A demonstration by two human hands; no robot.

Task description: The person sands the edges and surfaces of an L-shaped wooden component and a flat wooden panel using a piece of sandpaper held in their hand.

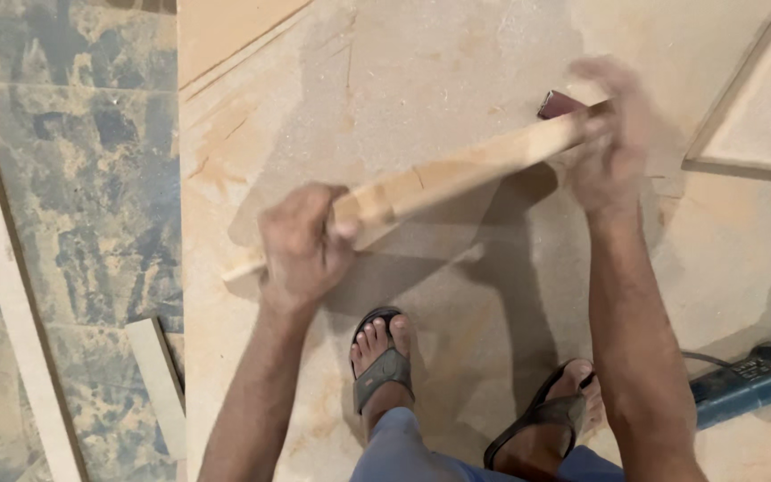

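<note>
**A wooden strip held in two hands above a dusty board**

The wooden strip (421,183) is in the air over the floor, and it runs from about 8 o'clock up to 2 o'clock in the view. The left hand (301,245) is closed around its lower end. The right hand (609,134) is at the upper end; it is blurred, so I cannot tell for sure how the fingers are placed, but it seems to press a small dark red block (559,103) against the wood.

Under the strip lies a large plywood sheet (421,54) covered with sawdust. The two feet in dark sandals (384,366) stand on it at 6 o'clock. At 4 o'clock a blue power tool (747,384) with its cable lies near the right foot. At 2 o'clock there is a framed panel (765,98), and at 9 o'clock a pale batten (11,295) lies on the blue patterned floor (91,178).

In my judgement, the strip can slip out because only one end is held firmly. The toes are bare under it, and a splinter can enter the palm. The cable beside the foot can also cause a stumble.
</note>
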